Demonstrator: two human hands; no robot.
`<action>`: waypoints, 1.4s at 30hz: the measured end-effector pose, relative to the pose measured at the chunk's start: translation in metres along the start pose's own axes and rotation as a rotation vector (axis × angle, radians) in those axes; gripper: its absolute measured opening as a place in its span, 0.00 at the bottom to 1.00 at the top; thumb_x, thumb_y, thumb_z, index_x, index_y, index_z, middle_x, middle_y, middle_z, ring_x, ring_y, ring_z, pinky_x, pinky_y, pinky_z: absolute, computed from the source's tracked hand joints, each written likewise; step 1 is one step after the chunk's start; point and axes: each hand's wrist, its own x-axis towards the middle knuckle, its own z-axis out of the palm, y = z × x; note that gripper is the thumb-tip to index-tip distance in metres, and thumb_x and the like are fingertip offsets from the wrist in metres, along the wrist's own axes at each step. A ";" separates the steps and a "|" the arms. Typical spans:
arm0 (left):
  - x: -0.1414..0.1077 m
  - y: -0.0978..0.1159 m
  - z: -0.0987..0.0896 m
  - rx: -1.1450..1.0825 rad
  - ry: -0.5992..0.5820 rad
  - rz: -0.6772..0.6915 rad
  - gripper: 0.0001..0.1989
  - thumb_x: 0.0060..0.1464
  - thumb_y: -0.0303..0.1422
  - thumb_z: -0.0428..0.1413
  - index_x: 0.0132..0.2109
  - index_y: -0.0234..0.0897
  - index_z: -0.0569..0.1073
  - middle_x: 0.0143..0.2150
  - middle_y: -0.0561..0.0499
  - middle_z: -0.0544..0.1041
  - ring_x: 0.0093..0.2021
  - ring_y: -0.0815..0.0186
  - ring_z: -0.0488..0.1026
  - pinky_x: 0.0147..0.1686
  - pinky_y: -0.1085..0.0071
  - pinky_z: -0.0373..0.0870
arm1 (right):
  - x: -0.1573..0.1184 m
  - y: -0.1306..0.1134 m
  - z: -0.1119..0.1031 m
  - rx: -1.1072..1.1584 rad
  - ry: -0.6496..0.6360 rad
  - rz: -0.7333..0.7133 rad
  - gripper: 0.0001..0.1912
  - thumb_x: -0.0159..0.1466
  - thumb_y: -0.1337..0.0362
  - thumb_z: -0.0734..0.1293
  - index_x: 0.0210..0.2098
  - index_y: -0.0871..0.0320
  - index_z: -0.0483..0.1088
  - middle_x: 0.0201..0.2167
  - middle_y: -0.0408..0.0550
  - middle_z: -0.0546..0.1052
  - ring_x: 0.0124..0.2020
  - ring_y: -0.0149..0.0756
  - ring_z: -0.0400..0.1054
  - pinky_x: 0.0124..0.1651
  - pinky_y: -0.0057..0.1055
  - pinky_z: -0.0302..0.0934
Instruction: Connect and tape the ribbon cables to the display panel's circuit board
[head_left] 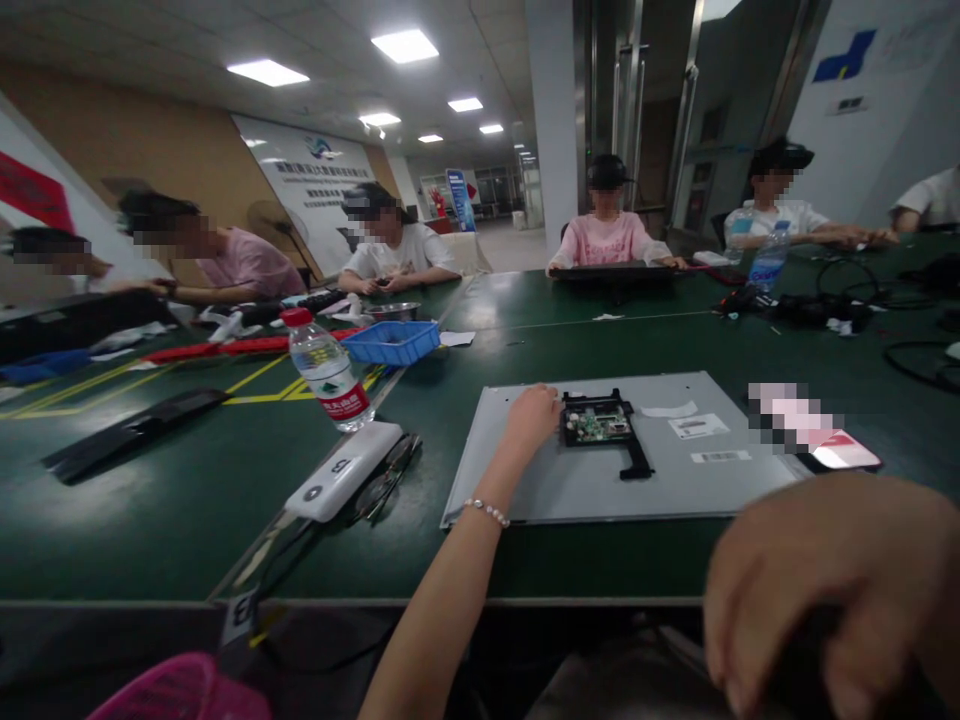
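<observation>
A flat grey metal panel (517, 480) lies on the green table in front of me. On it rests a black bracket (636, 460) framing a green circuit board (600, 425). My left hand (534, 415) reaches over the panel, its bent fingers closed at the bracket's left edge; the fingertips are partly hidden. Close to the camera at the lower right, my right hand (832, 580) is large and blurred. Its fingers curl round something dark that I cannot make out. White labels (699, 426) lie on the panel to the right of the board.
Left of the panel are a white power bank (345, 470), eyeglasses (386, 480), a water bottle (328, 375), a blue tray (394, 343) and a long black strip (139, 432). A phone (840, 445) lies right. Several people sit round the table; a pink basket (180, 690) is below.
</observation>
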 end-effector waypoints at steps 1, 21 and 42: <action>0.000 -0.001 0.000 -0.004 0.001 -0.003 0.13 0.60 0.28 0.47 0.47 0.36 0.74 0.46 0.44 0.75 0.48 0.62 0.72 0.46 0.71 0.67 | -0.002 0.009 -0.010 -0.008 -0.003 0.075 0.22 0.67 0.51 0.61 0.51 0.57 0.73 0.47 0.53 0.76 0.48 0.39 0.71 0.48 0.30 0.65; 0.005 0.003 -0.008 0.023 -0.043 0.103 0.15 0.62 0.37 0.48 0.43 0.36 0.77 0.43 0.44 0.77 0.46 0.60 0.73 0.44 0.70 0.68 | -0.019 0.191 -0.074 -0.582 0.773 0.866 0.20 0.57 0.70 0.66 0.49 0.61 0.74 0.49 0.55 0.76 0.49 0.44 0.70 0.53 0.35 0.61; 0.005 0.019 -0.013 0.098 -0.056 -0.032 0.17 0.63 0.33 0.44 0.40 0.36 0.78 0.38 0.40 0.79 0.42 0.57 0.76 0.42 0.66 0.68 | -0.017 0.202 -0.072 -0.645 0.819 0.906 0.16 0.61 0.65 0.64 0.46 0.60 0.75 0.41 0.55 0.78 0.42 0.42 0.71 0.44 0.31 0.60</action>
